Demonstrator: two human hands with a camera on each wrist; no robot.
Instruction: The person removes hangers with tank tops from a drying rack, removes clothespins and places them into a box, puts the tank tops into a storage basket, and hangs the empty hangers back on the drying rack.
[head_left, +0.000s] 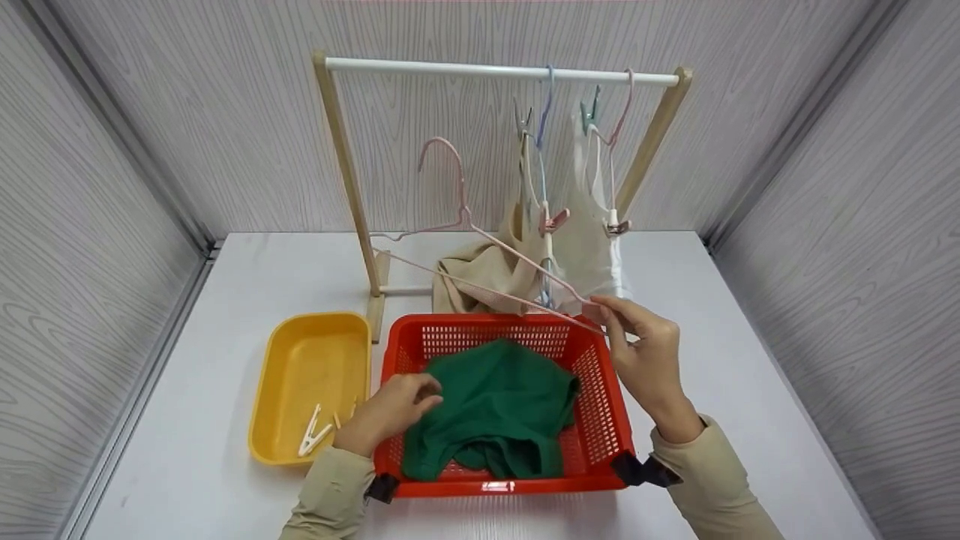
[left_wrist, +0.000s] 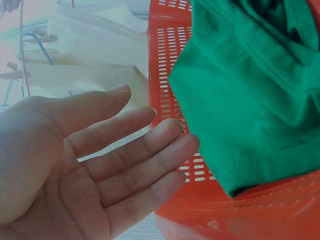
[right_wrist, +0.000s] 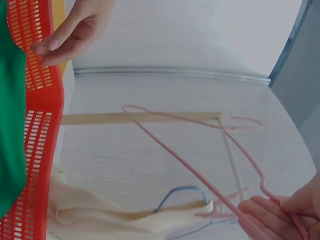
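A pink clothes hanger (head_left: 517, 251) is held by one end in my right hand (head_left: 651, 360), its hook up and its body tilted above the back of the red basket (head_left: 498, 487). In the right wrist view, thumb and fingers pinch the hanger (right_wrist: 185, 167) at its corner. A crumpled green garment (head_left: 495, 397) with ribbed edges lies inside the basket. Over the basket's left side hovers my left hand (head_left: 394, 409), its fingers loosely bent. The left wrist view shows that palm (left_wrist: 75, 185) bare, apart from the green cloth (left_wrist: 250, 100).
A rack with a white rail (head_left: 450, 69) stands behind the basket. From it hang a beige garment (head_left: 487, 270) and a white garment (head_left: 589, 247) on hangers with clothespins (head_left: 555, 222). Left of the basket is a yellow tray (head_left: 259, 420) holding white clothespins (head_left: 311, 435).
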